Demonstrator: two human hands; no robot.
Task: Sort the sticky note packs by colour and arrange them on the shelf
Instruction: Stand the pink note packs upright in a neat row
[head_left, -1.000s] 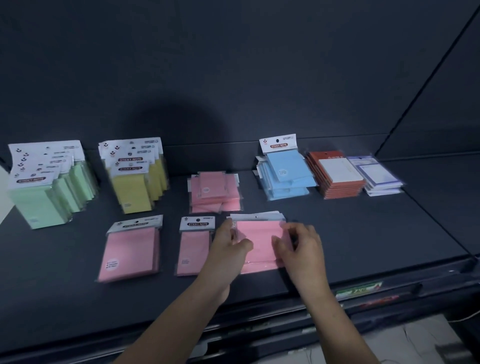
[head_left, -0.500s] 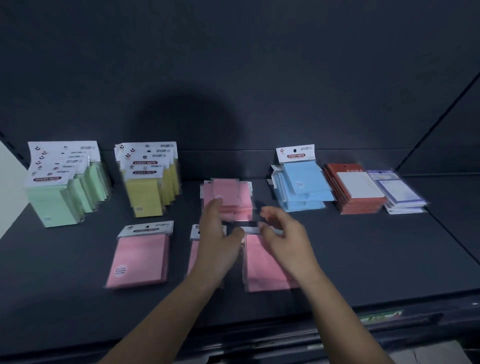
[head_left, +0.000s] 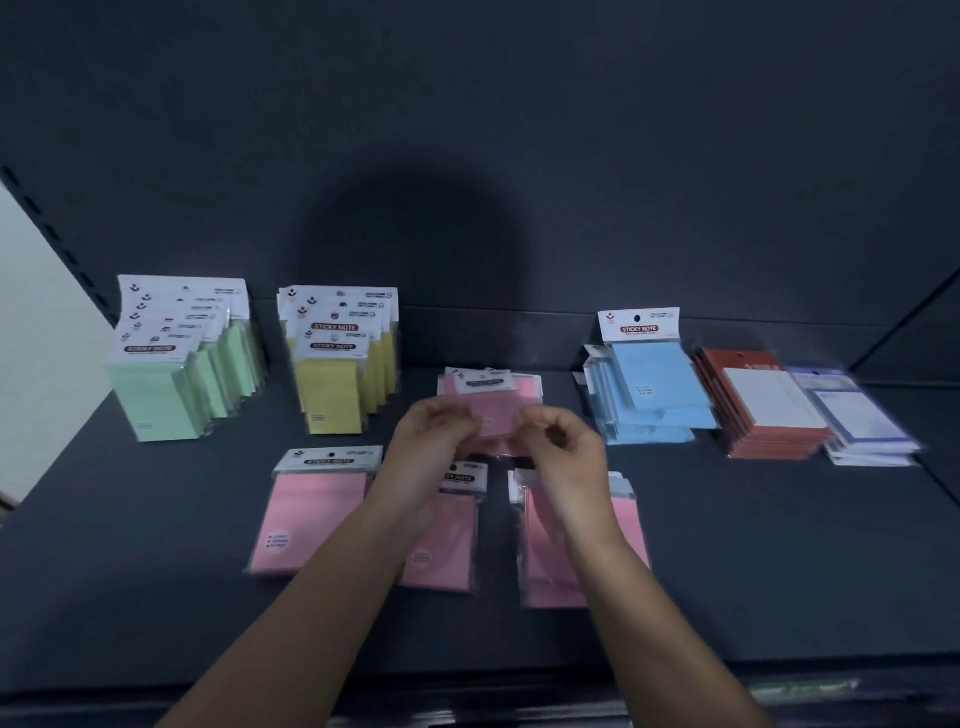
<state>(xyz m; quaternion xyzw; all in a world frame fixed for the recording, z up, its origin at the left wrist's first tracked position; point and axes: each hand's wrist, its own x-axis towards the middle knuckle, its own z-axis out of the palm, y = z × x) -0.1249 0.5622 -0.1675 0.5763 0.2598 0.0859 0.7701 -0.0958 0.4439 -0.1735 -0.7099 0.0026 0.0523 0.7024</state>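
Showing the dark matte shelf (head_left: 753, 571) from above its front lip, which runs along 6 o'clock; the back panel closes 12 o'clock and a pale side panel (head_left: 41, 364) closes 9 o'clock. Bare shelf lies open at 4 to 5 o'clock and at 7 to 8 o'clock; narrow lanes separate the piles.

Both forearms enter from 6 o'clock and converge at centre. The left hand (head_left: 431, 441) and right hand (head_left: 563, 444) are raised side by side, knuckles up, fingers curled. Each grip is nearly closed, pinching a lower corner of one pink pack (head_left: 498, 402): the left hand at its 7 o'clock corner, the right hand at its 5 o'clock corner. That pack sits over the rear pink pile (head_left: 531, 389) at centre; whether it is lifted clear of the pile cannot be told through the blur.

Front row, lying flat: left front pack (head_left: 311, 519), middle front pack (head_left: 447, 551) and right front pack (head_left: 540, 571), all pink, the last two partly hidden under the forearms.

Rear row: green packs (head_left: 156, 400) at 9 to 10 o'clock and yellow packs (head_left: 332, 395) beside them, both upright in overlapping files. Blue packs (head_left: 654, 395) at 2 o'clock are stacked flat and fanned; just beside them lie red-backed pads (head_left: 769, 415) and purple-edged pads (head_left: 862, 415) at 3 o'clock. The coloured packs are flat rectangles in glossy clear sleeves with white card headers.
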